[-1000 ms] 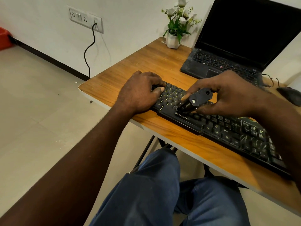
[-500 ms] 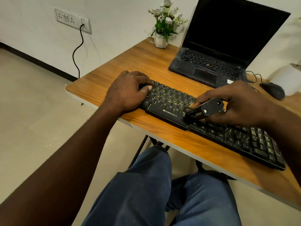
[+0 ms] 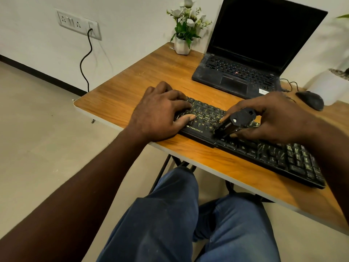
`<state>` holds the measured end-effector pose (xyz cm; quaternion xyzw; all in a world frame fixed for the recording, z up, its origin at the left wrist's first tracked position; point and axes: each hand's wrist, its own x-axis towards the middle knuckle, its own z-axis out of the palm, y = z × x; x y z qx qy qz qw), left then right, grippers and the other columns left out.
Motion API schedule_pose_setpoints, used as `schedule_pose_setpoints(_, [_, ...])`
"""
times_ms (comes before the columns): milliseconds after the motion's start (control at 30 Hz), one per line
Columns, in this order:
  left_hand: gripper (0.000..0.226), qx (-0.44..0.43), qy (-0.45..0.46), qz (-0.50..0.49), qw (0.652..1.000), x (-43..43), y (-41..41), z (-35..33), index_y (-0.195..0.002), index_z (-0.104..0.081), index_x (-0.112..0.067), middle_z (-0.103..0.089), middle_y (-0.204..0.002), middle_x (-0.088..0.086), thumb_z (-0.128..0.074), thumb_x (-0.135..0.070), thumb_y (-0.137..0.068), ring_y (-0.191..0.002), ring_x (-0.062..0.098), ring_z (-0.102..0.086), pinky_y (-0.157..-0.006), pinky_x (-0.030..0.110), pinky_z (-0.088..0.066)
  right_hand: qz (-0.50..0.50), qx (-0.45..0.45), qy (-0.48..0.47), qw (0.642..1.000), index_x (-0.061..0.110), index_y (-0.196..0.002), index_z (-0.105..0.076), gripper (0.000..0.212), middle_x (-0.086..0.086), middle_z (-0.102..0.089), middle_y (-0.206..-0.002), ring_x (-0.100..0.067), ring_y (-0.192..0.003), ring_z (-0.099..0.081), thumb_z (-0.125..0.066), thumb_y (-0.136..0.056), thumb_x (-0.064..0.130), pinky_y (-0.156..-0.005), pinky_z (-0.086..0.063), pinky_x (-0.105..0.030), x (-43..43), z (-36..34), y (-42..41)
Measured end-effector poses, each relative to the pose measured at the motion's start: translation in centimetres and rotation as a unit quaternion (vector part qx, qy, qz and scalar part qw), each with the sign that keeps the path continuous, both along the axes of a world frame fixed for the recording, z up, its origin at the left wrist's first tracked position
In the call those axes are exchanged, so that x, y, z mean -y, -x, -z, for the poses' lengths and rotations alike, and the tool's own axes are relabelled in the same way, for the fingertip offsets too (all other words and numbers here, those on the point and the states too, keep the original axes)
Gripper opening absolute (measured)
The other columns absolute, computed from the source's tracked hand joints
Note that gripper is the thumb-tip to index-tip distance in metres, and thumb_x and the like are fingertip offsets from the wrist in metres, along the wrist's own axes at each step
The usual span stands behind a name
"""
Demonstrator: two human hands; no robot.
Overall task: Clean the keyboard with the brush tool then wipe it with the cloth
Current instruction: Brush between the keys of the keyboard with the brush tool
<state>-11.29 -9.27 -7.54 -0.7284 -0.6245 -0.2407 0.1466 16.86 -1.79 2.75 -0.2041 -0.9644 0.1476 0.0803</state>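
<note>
Brushing kbd [image 3: 279,157], prob midway: R hand [image 3: 273,118] fingers grasp brush tool [image 3: 234,122]; L hand [image 3: 162,114] fingers flat on kbd; cloth wipe left.

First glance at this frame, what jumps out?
The right hand grips a black brush tool, its tip down on the lower rows of the black keyboard at the table's near edge. The left hand rests flat on the keyboard's left end. Behind them stands an open laptop with a dark screen, and a white pot of flowers sits to its left.
</note>
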Motion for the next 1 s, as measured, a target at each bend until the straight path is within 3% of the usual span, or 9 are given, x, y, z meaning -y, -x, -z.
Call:
schedule_pose_setpoints(167, [0.063,0.017,0.024,-0.01,1.0,-0.1,0.1,0.0,-0.131,-0.066,-0.038,-0.061,-0.134,-0.014,-0.033,-0.077,-0.094,-0.124,0.017,-0.043,-0.092,0.039,-0.035,0.017,-0.008,0.047,0.999,0.03,-0.112,-0.072,0.042,0.025,-0.074,-0.099,0.006,-0.094,-0.071,-0.079,-0.074,0.047,-0.083,-0.054,-0.012,0.9,-0.3,0.2])
schedule_pose_setpoints(300, [0.064,0.034,0.033,-0.009,0.999,0.0,0.2,-0.1,-0.131,-0.065,-0.039,-0.061,-0.134,-0.014,-0.032,-0.078,-0.094,-0.123,0.017,-0.043,-0.093,0.04,-0.035,0.056,-0.018,0.03,0.998,0.031,-0.113,-0.071,0.043,0.02,-0.076,-0.101,0.002,-0.093,-0.072,-0.08,-0.073,0.047,-0.083,-0.061,-0.03,1.0,0.3,-0.4])
schedule_pose_setpoints(500, [0.063,0.042,0.04,-0.014,0.998,0.0,0.2,-0.2,-0.131,-0.065,-0.04,-0.061,-0.134,-0.015,-0.033,-0.078,-0.093,-0.123,0.017,-0.044,-0.095,0.042,-0.036,0.069,-0.041,0.089,0.993,0.041,-0.117,-0.064,0.052,0.022,-0.073,-0.106,0.008,-0.098,-0.07,-0.078,-0.068,0.052,-0.08,-0.057,-0.012,1.9,0.9,0.1])
schedule_pose_setpoints(633, [0.06,0.045,0.044,-0.013,0.998,0.0,0.2,-0.2,-0.131,-0.064,-0.04,-0.061,-0.134,-0.015,-0.034,-0.077,-0.094,-0.123,0.018,-0.044,-0.094,0.042,-0.035,0.108,-0.069,0.076,0.989,0.044,-0.117,-0.06,0.055,0.019,-0.072,-0.1,0.011,-0.088,-0.069,-0.075,-0.066,0.055,-0.067,-0.054,-0.009,1.5,1.2,-0.1])
schedule_pose_setpoints(733, [0.059,0.042,0.046,-0.014,0.998,0.0,0.2,-0.2,-0.131,-0.064,-0.041,-0.061,-0.134,-0.015,-0.035,-0.077,-0.094,-0.123,0.017,-0.043,-0.094,0.042,-0.035,0.099,-0.054,0.103,0.988,0.04,-0.122,-0.061,0.06,0.024,-0.07,-0.102,0.014,-0.092,-0.068,-0.077,-0.066,0.052,-0.072,-0.052,-0.006,1.7,1.3,0.2])
schedule_pose_setpoints(833, [0.06,0.047,0.05,-0.014,0.998,0.0,0.3,-0.3,-0.132,-0.064,-0.041,-0.061,-0.134,-0.015,-0.034,-0.077,-0.094,-0.123,0.018,-0.044,-0.095,0.043,-0.035,0.131,-0.058,0.065,0.988,0.038,-0.127,-0.06,0.062,0.024,-0.069,-0.099,0.018,-0.087,-0.066,-0.082,-0.069,0.047,-0.068,-0.051,-0.004,1.3,1.3,0.2])
schedule_pose_setpoints(1000, [0.06,0.044,0.052,-0.017,0.998,0.0,0.3,-0.2,-0.132,-0.063,-0.041,-0.061,-0.134,-0.015,-0.034,-0.077,-0.094,-0.123,0.017,-0.043,-0.095,0.043,-0.036,0.121,-0.055,0.109,0.985,0.039,-0.123,-0.062,0.058,0.023,-0.072,-0.102,0.011,-0.093,-0.07,-0.082,-0.069,0.044,-0.072,-0.053,-0.007,1.6,1.3,-0.2])
